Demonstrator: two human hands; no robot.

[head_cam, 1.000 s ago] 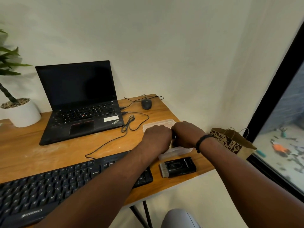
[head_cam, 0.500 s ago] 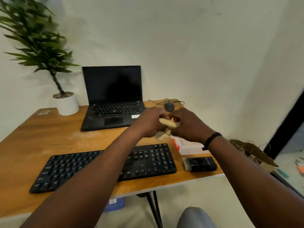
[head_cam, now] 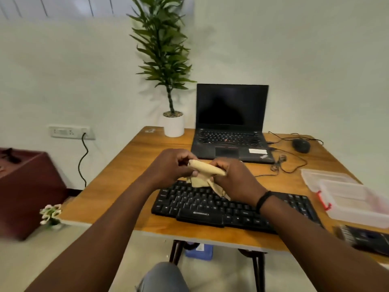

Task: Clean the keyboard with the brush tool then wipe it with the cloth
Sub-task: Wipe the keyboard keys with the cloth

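Observation:
Both hands hold a small beige cloth [head_cam: 205, 172] in the air above the far left part of the black keyboard [head_cam: 202, 205]. My left hand [head_cam: 172, 165] pinches its left end and my right hand [head_cam: 233, 178] grips its right end, with a loose corner hanging down toward the keys. The keyboard lies along the table's near edge, partly hidden by my right forearm. The black brush tool [head_cam: 364, 238] lies on the table at the far right, blurred.
A wooden table [head_cam: 130, 165] carries an open black laptop [head_cam: 230, 131], a white potted plant [head_cam: 173, 123], a wired mouse [head_cam: 301, 145] with looped cables, and a clear plastic box [head_cam: 355, 203] with its lid open. A dark red cabinet [head_cam: 25, 190] stands left.
The hands lifted the cloth from the plastic box and carried it left over the keyboard. My view swung left, so the box and brush tool now sit at the right.

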